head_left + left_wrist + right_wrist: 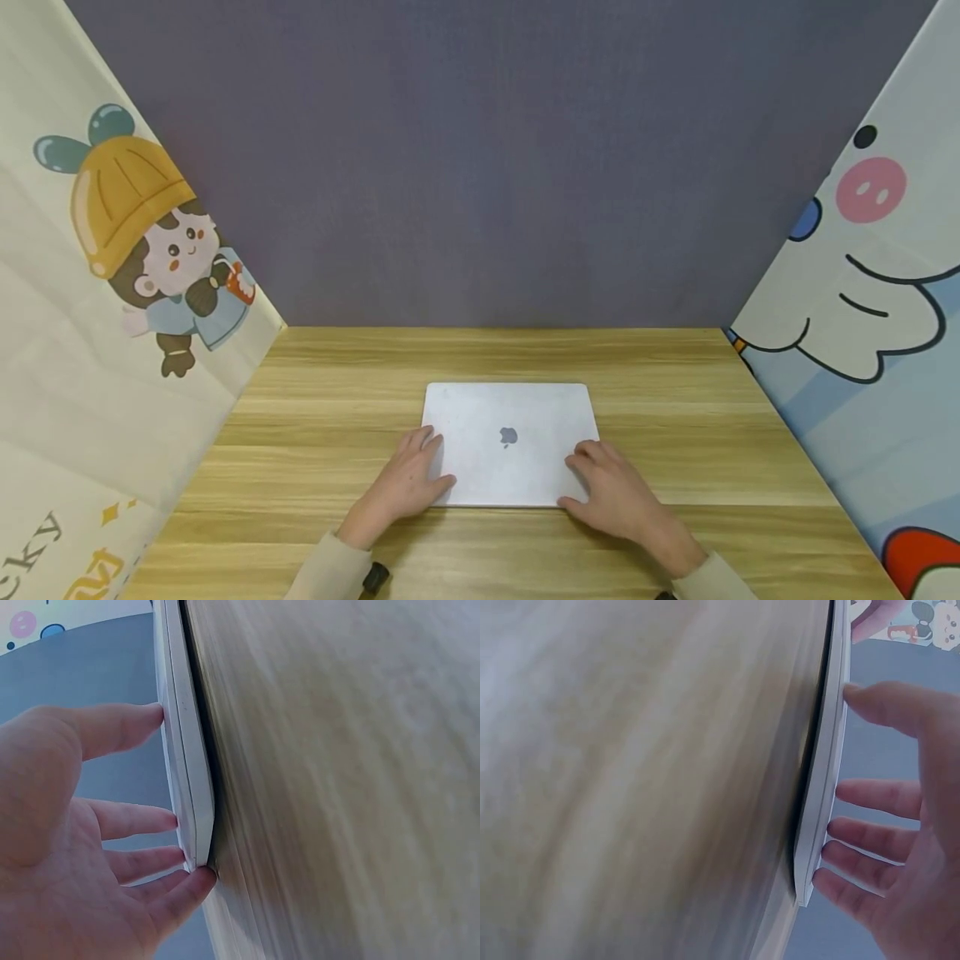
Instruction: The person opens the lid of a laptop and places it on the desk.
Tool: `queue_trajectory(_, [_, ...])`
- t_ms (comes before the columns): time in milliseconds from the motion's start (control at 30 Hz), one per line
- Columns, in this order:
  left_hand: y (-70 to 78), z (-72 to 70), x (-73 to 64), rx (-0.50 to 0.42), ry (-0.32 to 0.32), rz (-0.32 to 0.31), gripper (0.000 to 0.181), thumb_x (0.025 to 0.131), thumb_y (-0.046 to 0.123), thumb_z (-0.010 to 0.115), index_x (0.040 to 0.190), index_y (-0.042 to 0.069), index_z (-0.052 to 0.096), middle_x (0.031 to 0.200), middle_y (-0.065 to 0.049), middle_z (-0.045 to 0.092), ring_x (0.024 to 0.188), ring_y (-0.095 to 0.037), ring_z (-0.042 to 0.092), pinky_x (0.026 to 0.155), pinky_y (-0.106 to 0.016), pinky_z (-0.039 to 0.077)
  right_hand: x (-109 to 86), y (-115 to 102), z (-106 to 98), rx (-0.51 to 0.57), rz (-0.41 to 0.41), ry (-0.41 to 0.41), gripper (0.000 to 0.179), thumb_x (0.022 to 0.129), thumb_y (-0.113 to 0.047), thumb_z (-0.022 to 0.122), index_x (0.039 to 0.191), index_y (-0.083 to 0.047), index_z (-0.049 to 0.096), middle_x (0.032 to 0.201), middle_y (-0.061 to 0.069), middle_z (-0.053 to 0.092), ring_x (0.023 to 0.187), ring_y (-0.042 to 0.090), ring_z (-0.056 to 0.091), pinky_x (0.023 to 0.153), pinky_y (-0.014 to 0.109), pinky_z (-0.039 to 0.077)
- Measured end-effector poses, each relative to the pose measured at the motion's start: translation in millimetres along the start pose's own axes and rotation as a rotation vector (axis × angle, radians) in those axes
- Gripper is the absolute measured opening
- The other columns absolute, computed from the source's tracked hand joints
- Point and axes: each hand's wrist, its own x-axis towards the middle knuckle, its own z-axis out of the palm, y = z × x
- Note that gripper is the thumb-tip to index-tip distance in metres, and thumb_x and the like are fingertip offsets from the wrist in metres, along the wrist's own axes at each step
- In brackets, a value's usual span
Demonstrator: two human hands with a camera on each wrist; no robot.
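Observation:
A closed silver laptop (517, 475) lies flat on the wooden table, a dark apple logo (508, 436) in the middle of its lid. My left hand (408, 475) rests on its left side, the thumb near the front edge. In the left wrist view the little finger of the left hand (97, 847) touches the laptop's corner, while the thumb and other fingertips touch the lid. On the right side lies my right hand (615, 492). The right wrist view shows the fingertips of the right hand (907, 847) against the lid along the laptop's edge (821, 772).
The wooden table (337, 367) reaches back to a dark grey panel (480, 167). Cartoon-printed cloths stand at both sides, a child in a yellow hat (131, 200) on the left and a pink-snouted figure (870, 190) on the right.

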Motion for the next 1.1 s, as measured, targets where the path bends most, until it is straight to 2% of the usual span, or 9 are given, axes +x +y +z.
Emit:
queue_trajectory(167, [-1.1,-0.1,-0.5,0.003,-0.002,0.017,0.071,0.092,0.036,0.073,0.142,-0.01,0.051,0.153,-0.029,0.038,0.142,-0.044,0.034,0.115,-0.057,0.035,-2.9,0.4,0.8,-0.004,-0.018,-0.007,0.063,0.076,-0.048,0.084,0.117,-0.002,0.071,0.123,0.012,0.061,0.116,0.032,0.057,0.103,0.05,0.048])
queue_trajectory(367, [-1.9,-1.4,-1.2,0.001,-0.003,0.031,0.071,0.092,0.036,0.073,0.142,-0.009,0.051,0.154,-0.028,0.038,0.143,-0.044,0.034,0.115,-0.056,0.035,-4.4,2.1,2.1,-0.031,-0.06,0.008,0.064,0.073,-0.045,0.086,0.119,-0.003,0.07,0.123,0.012,0.061,0.116,0.032,0.057,0.099,0.052,0.051])
queue_trajectory(733, [-5.5,-0.3,-0.2,0.005,0.0,0.053,0.069,0.091,0.036,0.074,0.14,-0.008,0.054,0.153,-0.025,0.041,0.143,-0.043,0.035,0.115,-0.056,0.037,-2.8,2.7,-0.2,-0.055,-0.074,-0.008,0.064,0.075,-0.044,0.086,0.12,-0.002,0.069,0.123,0.012,0.06,0.114,0.031,0.057,0.095,0.05,0.053])
queue_trajectory(1100, [-6.7,-2.5,-1.2,-0.006,-0.012,0.024,0.072,0.089,0.038,0.075,0.141,-0.006,0.053,0.154,-0.026,0.039,0.142,-0.044,0.034,0.115,-0.058,0.036,-1.3,3.5,0.6,-0.077,-0.101,-0.01,0.061,0.075,-0.047,0.084,0.117,-0.005,0.072,0.116,0.007,0.063,0.107,0.025,0.059,0.089,0.045,0.055])
